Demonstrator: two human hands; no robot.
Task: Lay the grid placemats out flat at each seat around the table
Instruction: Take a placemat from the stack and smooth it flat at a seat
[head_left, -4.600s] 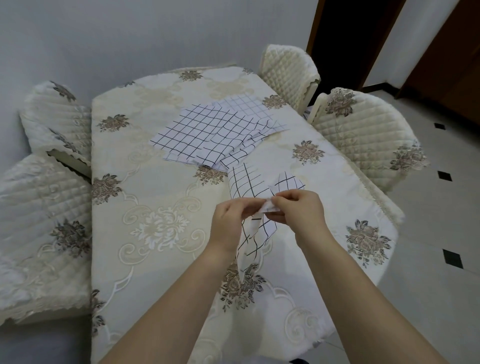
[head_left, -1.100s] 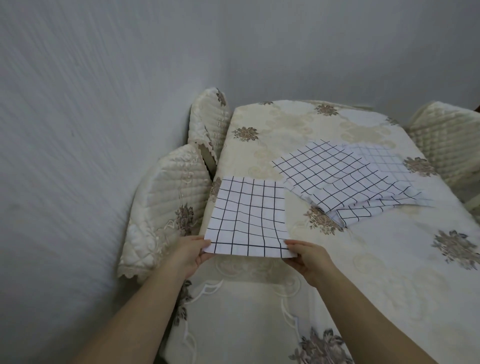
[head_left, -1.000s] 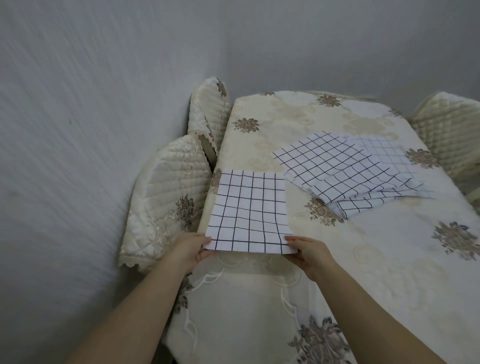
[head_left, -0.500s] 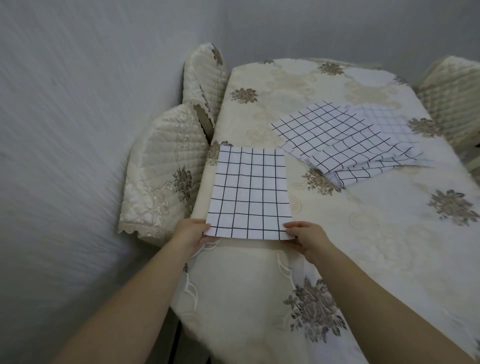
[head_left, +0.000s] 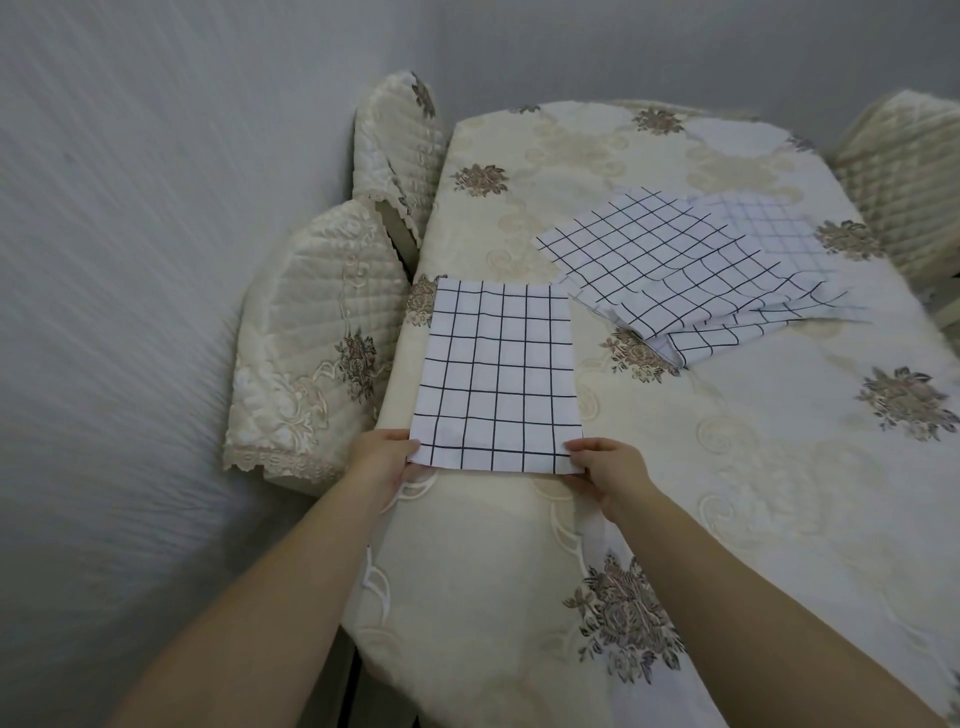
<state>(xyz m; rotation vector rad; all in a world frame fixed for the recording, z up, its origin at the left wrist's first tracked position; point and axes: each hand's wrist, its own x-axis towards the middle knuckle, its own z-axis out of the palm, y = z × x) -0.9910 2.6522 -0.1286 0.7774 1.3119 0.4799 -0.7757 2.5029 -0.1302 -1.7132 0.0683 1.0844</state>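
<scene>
Grid placemat: white cloth, dark check lines, spread flat on the desk near its left edge, beside the nearer quilted chair. Long axis runs away from the person, near short edge toward the body, far short edge toward the wall end of the desk. Left hand pinches the near left corner, thumb on top, remaining fingers tucked beneath the cloth. Right hand pinches the near right corner the same way, thumb over the edge, closed on the fabric. Both hands sit at the near edge only; the rest of the mat lies clear of them. Pile of other grid placemats: lies further in, toward the desk's middle, skewed diagonally, overlapping one another, one corner folded under; apart from the held mat, gap narrow at the far right corner. Desk wears a cream cloth with brown flower motifs. Second quilted chair stands behind the first, against the wall; a third shows at the far right.
</scene>
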